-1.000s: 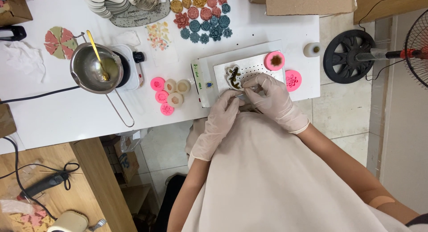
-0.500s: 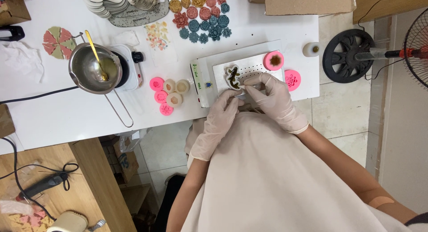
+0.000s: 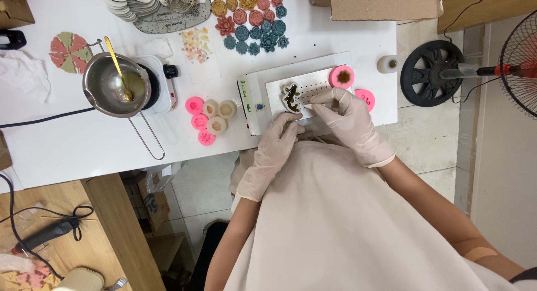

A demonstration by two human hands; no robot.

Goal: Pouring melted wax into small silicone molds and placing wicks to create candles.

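My right hand [image 3: 349, 120] covers part of the white tray [image 3: 302, 92]. The fan [image 3: 520, 67] and the cardboard box [image 3: 383, 3] run off the picture's edge.

Both the left hand [image 3: 275, 148] and the right hand [image 3: 351, 123] wear thin, cream-coloured disposable gloves ending at the wrists; forearms behind them are bare; a pale beige apron covers the torso; a small plaster sits near the right elbow.
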